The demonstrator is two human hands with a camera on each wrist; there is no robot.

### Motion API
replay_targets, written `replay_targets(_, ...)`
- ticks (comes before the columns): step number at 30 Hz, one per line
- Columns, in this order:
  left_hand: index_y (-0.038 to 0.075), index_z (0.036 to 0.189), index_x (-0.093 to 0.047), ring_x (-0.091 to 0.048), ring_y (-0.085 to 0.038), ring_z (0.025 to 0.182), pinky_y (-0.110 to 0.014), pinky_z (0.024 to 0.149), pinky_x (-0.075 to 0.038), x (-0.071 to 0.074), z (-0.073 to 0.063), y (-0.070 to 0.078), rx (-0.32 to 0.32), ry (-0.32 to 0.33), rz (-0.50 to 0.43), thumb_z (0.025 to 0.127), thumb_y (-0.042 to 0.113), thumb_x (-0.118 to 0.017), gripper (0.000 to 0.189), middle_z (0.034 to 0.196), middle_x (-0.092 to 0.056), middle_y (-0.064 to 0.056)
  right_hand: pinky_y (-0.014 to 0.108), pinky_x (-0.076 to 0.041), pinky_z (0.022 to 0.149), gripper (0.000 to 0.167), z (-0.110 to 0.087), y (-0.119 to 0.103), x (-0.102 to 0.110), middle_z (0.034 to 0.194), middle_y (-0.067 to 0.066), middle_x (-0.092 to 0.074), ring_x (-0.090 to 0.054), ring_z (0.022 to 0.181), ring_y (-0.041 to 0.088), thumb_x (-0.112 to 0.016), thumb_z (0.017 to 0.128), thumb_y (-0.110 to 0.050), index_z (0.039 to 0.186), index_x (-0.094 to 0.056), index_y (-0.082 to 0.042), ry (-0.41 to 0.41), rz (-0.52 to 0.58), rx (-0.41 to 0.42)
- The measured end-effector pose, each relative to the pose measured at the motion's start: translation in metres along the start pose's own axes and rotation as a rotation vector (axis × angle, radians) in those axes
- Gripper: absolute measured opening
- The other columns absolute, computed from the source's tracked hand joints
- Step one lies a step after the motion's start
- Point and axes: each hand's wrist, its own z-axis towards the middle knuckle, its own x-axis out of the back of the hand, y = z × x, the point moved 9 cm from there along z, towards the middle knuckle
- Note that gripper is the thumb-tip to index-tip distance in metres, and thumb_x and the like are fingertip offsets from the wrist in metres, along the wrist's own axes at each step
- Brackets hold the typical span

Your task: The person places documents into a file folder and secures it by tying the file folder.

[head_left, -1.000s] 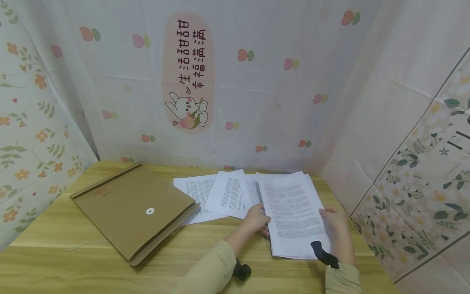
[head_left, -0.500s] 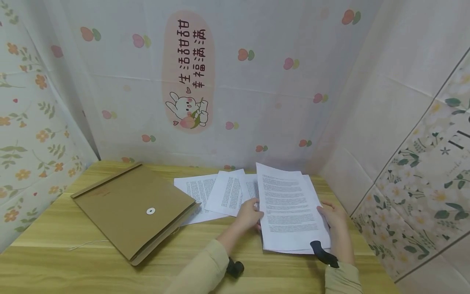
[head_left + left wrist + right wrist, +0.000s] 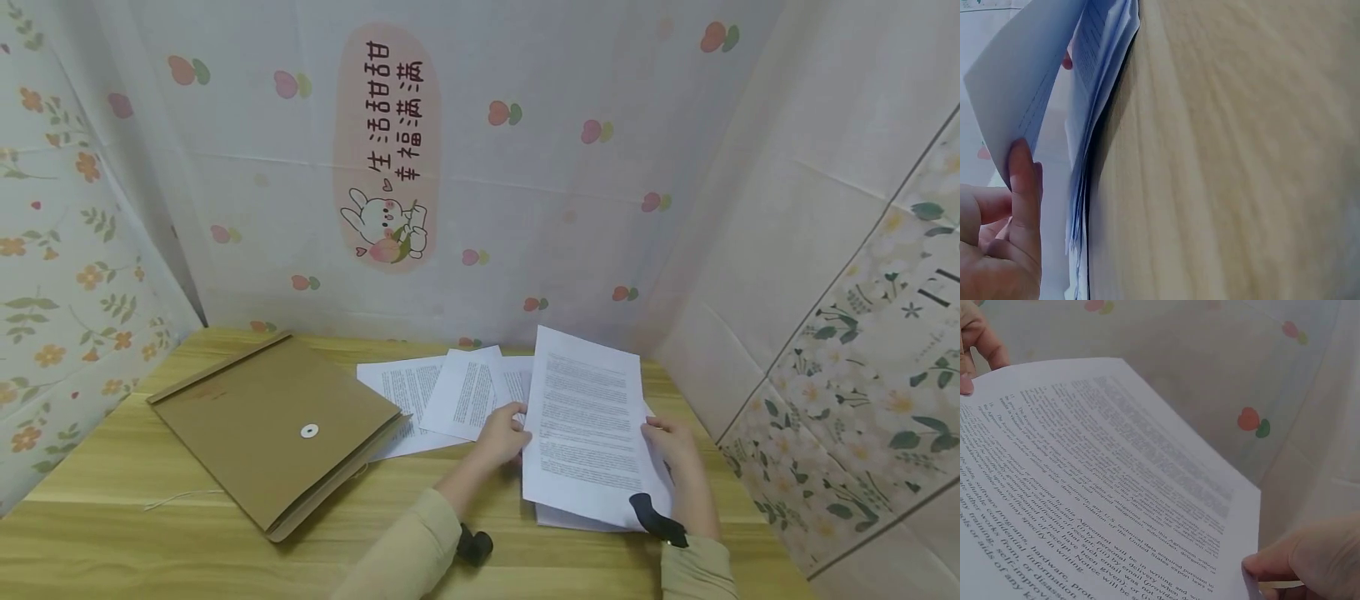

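Note:
Between both hands a printed sheet of paper (image 3: 588, 417) is held up by its side edges, tilted over a stack of papers (image 3: 570, 518). My left hand (image 3: 504, 435) pinches its left edge; in the left wrist view the thumb and fingers of the left hand (image 3: 1007, 231) grip the sheet (image 3: 1019, 75) above the stack (image 3: 1094, 81). My right hand (image 3: 671, 446) pinches the right edge, and the right wrist view shows the right thumb on the face of the sheet (image 3: 1104, 475). Most of the stack lies hidden under the raised sheet.
Several loose printed sheets (image 3: 465, 400) lie overlapping behind and left of the left hand. A brown document envelope (image 3: 262, 425) with a white button rests on the left of the wooden table (image 3: 150, 554), its string (image 3: 180, 497) trailing out. Patterned cloth walls (image 3: 480, 192) enclose the table.
The held sheet has risen off the stack and shifted slightly, its top now higher and its lower edge separated from the papers below. The left hand has moved a little left and up.

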Motion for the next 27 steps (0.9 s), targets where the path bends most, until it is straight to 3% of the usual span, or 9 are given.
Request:
replay_targets(6, -0.004, 0.13, -0.051, -0.063, -0.016, 0.06, -0.027, 0.049, -0.054, 0.0, 0.001, -0.001, 0.013, 0.002, -0.047, 0.086, -0.005, -0.06, 0.045, 0.082, -0.064, -0.009, 0.058, -0.022, 0.108, 0.061, -0.005, -0.002, -0.003, 0.141, 0.035, -0.032, -0.028, 0.131, 0.048, -0.048, 0.098, -0.032, 0.137, -0.037, 0.015, -0.039, -0.034, -0.05)
replay_targets(12, -0.001, 0.13, -0.052, -0.064, -0.018, 0.06, -0.029, 0.05, -0.055, 0.0, 0.002, -0.002, 0.018, 0.009, -0.084, 0.088, -0.002, -0.061, 0.043, 0.082, -0.064, -0.009, 0.058, -0.023, 0.107, 0.061, -0.008, -0.006, -0.001, 0.143, 0.034, -0.03, -0.028, 0.132, 0.048, -0.047, 0.099, -0.03, 0.14, -0.034, 0.012, -0.024, 0.006, -0.062)
replay_targets(21, 0.001, 0.131, -0.051, -0.064, -0.018, 0.06, -0.033, 0.053, -0.056, 0.004, 0.0, 0.008, 0.005, -0.006, -0.115, 0.09, 0.001, -0.06, 0.042, 0.079, -0.065, -0.006, 0.056, -0.033, 0.101, 0.053, -0.015, -0.024, 0.012, 0.134, 0.027, -0.043, -0.041, 0.121, 0.04, -0.045, 0.1, -0.031, 0.138, -0.042, 0.005, 0.08, 0.044, -0.05)
replay_targets(27, 0.001, 0.134, -0.048, -0.066, -0.018, 0.065, -0.036, 0.058, -0.057, 0.01, 0.001, 0.009, -0.008, -0.003, -0.136, 0.091, 0.002, -0.06, 0.044, 0.091, -0.068, -0.01, 0.041, -0.043, 0.083, 0.05, -0.021, -0.044, 0.016, 0.123, 0.023, -0.053, -0.053, 0.103, 0.031, -0.045, 0.101, -0.03, 0.137, -0.045, 0.004, 0.111, 0.086, 0.007)
